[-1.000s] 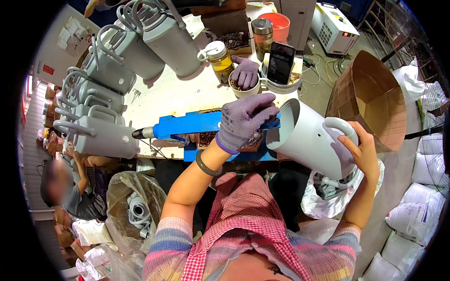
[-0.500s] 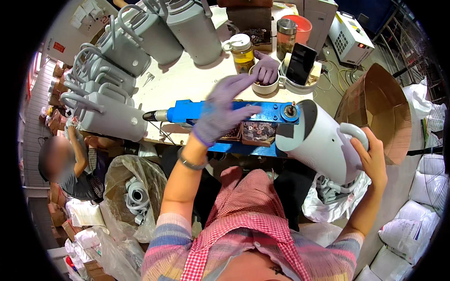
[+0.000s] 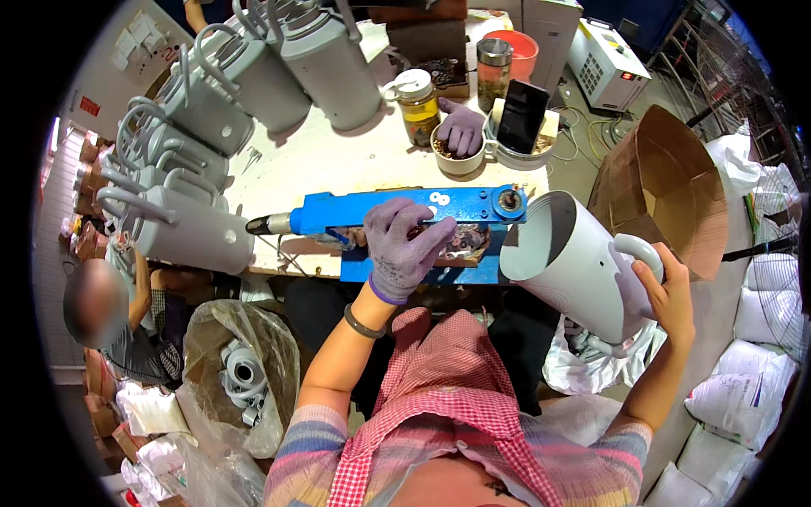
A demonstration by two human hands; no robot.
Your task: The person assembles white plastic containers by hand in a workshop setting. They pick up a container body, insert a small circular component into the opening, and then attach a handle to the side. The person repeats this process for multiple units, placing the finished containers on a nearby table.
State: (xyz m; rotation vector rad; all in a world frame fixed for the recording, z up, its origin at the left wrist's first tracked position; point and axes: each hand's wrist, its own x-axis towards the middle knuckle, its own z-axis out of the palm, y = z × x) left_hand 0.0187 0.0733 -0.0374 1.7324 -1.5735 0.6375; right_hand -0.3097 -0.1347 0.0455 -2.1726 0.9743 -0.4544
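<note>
My left hand [image 3: 407,253], in a grey-purple glove, is over the near side of a blue bench tool [image 3: 329,213]. Its fingers are half bent, with thumb and forefinger apart; nothing shows held between them. Two white washers [image 3: 439,199] lie on the tool's top, just beyond the fingertips. Behind the hand, a box of small washers [image 3: 466,245] is partly covered. At the right, my bare right hand [image 3: 667,291] is closed round the looped handle of a grey cylindrical can [image 3: 583,270]. The can is tilted, its open mouth facing the tool's round right end [image 3: 509,199].
Several grey cans [image 3: 198,224] with curved tubes line the table's left. Beyond the tool stand a yellow jar [image 3: 417,106], a cup [image 3: 459,156] with a glove on it, and a phone [image 3: 522,117]. A cardboard box [image 3: 663,198] stands right; a person [image 3: 127,313] works at left.
My left hand has come down toward the tool's near side, its fingers bending. White washers now show on the tool's top. My right hand keeps hold of the can; the view has shifted slightly.
</note>
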